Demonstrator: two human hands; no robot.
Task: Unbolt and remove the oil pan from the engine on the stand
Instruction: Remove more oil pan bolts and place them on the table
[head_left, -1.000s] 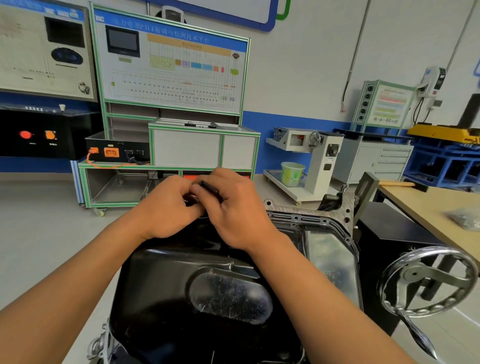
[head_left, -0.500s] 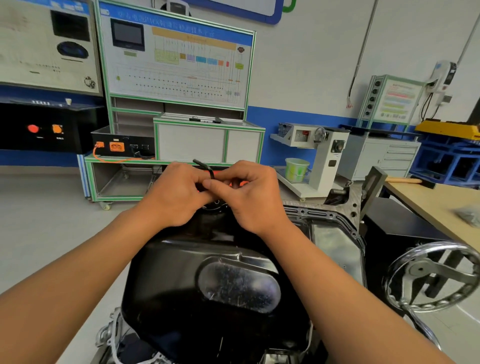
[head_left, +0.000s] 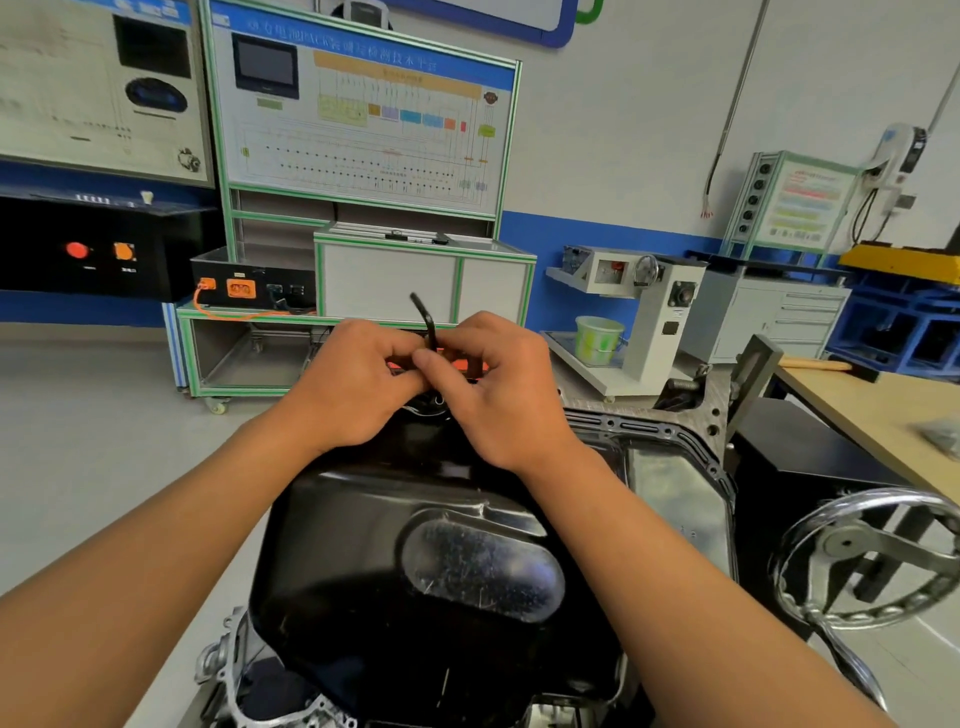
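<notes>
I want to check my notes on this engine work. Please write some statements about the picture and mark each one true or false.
1. The left hand and right hand hold a bent black tool at the black pan's far edge. True.
2. The pan is already off the engine. False: it sits on it.
3. A green bucket stands on the white cart. True.
4. The right hand grips the handwheel. False: no hand touches the handwheel.

The glossy black oil pan (head_left: 363, 545), scuffed on its oval patch, sits bottom-up on the engine (head_left: 649, 428), just below the left hand (head_left: 353, 384) and right hand (head_left: 498, 384). Both pinch a bent black key (head_left: 423, 317) that sticks up between them.
</notes>
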